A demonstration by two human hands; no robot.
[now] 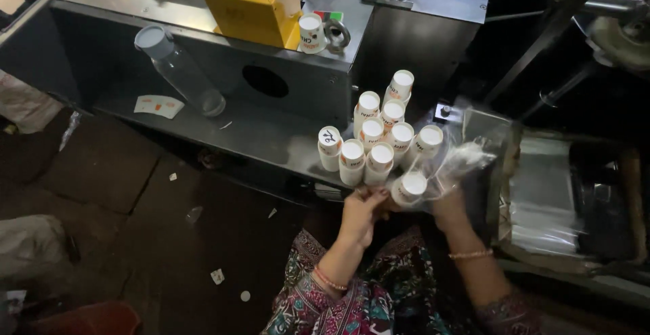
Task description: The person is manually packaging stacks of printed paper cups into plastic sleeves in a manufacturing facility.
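Several stacks of white paper cups (374, 138) stand bottoms-up on a grey metal machine ledge (264, 138). My left hand (362, 212) grips the near end of one cup stack (409, 189) that lies tilted toward me. My right hand (450, 203) holds a clear plastic bag (460, 159) around that stack's end. Both wrists wear thin bangles. My patterned sleeves show at the bottom.
A yellow box (254, 3) and a single cup (311, 32) sit on the machine top. A clear tube (179, 71) leans at the left. A pile of clear plastic bags (548, 193) lies at the right. Paper scraps litter the dark floor (135, 206).
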